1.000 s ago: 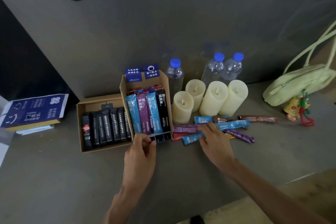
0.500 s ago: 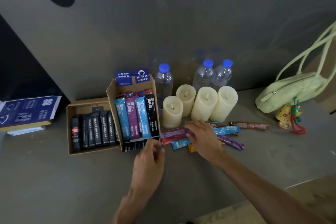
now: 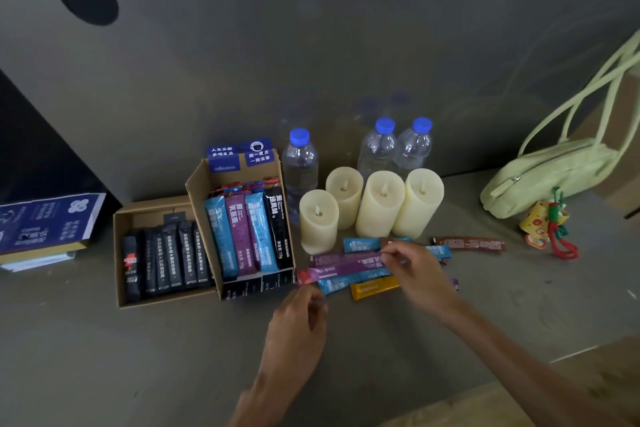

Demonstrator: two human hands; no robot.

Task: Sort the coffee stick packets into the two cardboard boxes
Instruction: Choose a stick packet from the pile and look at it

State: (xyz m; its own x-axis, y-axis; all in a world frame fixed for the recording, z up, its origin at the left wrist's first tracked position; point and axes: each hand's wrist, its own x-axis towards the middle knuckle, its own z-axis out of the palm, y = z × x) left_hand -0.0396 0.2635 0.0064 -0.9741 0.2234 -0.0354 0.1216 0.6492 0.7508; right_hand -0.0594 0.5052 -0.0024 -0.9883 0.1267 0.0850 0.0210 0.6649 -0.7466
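**Fingertips pinching a purple packet**

Right hand: thumb and forefinger closed on the right end of that packet, remaining fingers curled underneath. Flat on the grey table, in among the loose pile, just right of the boxes.

Left hand: hovering just in front of the pile, fingers loosely curled toward the thumb. Seemingly around nothing, though too blurred to be sure.

Around the purple one: a blue packet behind, a yellow packet in front, a brown packet off to the right, apart from the rest.

Left of the pile, side by side and touching: a tall box with blue, purple and black packets standing on end, and a low box with black packets laid in a row.

Behind the pile, four cream candles; behind those, three clear bottles with blue caps. Far right, a pale green bag. Far left, a blue booklet.
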